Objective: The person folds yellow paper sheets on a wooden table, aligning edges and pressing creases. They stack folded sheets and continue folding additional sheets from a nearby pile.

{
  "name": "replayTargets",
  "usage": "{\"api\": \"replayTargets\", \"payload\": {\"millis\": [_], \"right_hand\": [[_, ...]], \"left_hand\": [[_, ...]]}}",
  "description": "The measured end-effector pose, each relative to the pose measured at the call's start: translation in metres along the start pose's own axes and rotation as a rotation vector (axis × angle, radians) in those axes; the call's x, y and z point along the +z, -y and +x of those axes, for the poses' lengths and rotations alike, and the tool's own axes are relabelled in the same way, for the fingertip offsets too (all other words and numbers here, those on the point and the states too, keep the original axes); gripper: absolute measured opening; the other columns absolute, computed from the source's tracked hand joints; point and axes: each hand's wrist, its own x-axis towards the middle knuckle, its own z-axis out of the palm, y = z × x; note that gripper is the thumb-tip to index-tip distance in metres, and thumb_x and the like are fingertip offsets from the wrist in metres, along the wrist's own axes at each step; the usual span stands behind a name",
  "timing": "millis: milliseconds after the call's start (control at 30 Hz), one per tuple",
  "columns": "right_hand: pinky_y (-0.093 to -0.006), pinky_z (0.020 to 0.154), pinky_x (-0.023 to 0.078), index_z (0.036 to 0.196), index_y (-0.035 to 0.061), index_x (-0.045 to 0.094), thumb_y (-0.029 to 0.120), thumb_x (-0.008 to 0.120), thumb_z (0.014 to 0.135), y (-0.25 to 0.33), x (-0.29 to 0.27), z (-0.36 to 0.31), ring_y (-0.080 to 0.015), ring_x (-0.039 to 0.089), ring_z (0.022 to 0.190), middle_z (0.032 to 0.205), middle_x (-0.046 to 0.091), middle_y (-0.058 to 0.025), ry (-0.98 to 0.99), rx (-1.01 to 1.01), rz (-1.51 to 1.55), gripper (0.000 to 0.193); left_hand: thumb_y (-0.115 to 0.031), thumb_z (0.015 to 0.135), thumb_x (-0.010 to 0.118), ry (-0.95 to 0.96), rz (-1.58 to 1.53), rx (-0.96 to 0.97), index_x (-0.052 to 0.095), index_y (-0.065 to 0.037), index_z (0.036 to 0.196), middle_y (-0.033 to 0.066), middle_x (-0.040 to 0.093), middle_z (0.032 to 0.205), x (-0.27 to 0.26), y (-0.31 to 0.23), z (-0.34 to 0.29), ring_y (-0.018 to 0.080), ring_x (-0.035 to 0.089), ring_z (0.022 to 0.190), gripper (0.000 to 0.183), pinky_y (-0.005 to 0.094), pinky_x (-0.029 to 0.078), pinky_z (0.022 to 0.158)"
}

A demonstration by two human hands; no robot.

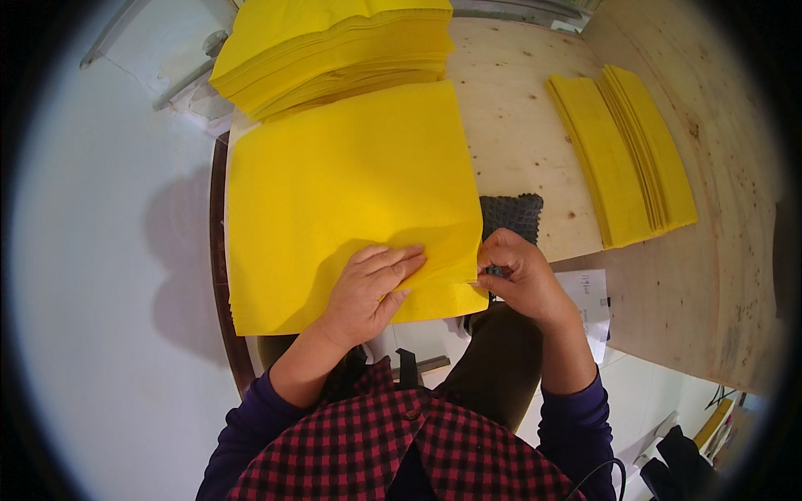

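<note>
A wide yellow cloth sheet [351,175] lies flat in front of me, its near edge hanging over the table's front. Along that edge a lower strip shows below a crease or second layer; I cannot tell which. My left hand [372,288] rests on the sheet near this strip, fingers stretched out and flat. At the sheet's near right corner my right hand [522,275] pinches the edge between thumb and forefinger. A dark grey textured cloth [514,215] with a zigzag edge sits beside the right hand, partly covered by the yellow sheet.
Behind the sheet stands a thick stack of yellow cloth [334,50]. Folded yellow cloths [622,159] lie in two narrow piles to the right on the wooden table [526,108]. A wooden panel [693,108] borders the right side. White paper [589,305] shows below the table edge.
</note>
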Motion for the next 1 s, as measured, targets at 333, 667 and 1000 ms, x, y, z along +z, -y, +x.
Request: {"api": "replayTargets", "payload": {"millis": [333,667,1000], "right_hand": [[-0.0307,0.073,0.047,0.092,0.0069,0.067,0.000,0.079,0.069,-0.004,0.000,0.000,-0.0213,0.058,0.085,0.087,0.055,-0.0049,-0.039,-0.055,0.058,0.027],[-0.0289,0.072,0.047,0.088,0.0050,0.063,-0.003,0.073,0.074,0.000,0.000,0.003,-0.0205,0.057,0.081,0.085,0.054,-0.0049,-0.058,-0.090,0.092,0.019],[-0.0234,0.066,0.042,0.090,0.0054,0.064,-0.005,0.068,0.081,0.025,-0.004,0.010,-0.0116,0.052,0.080,0.093,0.053,-0.0016,-0.050,-0.110,0.078,0.014]], "left_hand": [[-0.019,0.089,0.058,-0.001,0.012,0.003,0.064,-0.003,0.121,0.0105,0.062,0.127,0.001,0.000,0.000,0.0270,0.058,0.112,0.036,0.0386,0.041,0.100],[-0.027,0.089,0.062,0.009,0.010,-0.006,0.063,-0.003,0.123,0.0104,0.062,0.129,0.001,0.001,-0.001,0.0265,0.057,0.115,0.042,0.0388,0.039,0.102],[-0.023,0.075,0.073,0.073,0.031,-0.055,0.061,-0.010,0.129,0.0068,0.056,0.137,-0.001,-0.006,-0.002,0.0284,0.051,0.121,0.057,0.0402,0.038,0.105]]}}
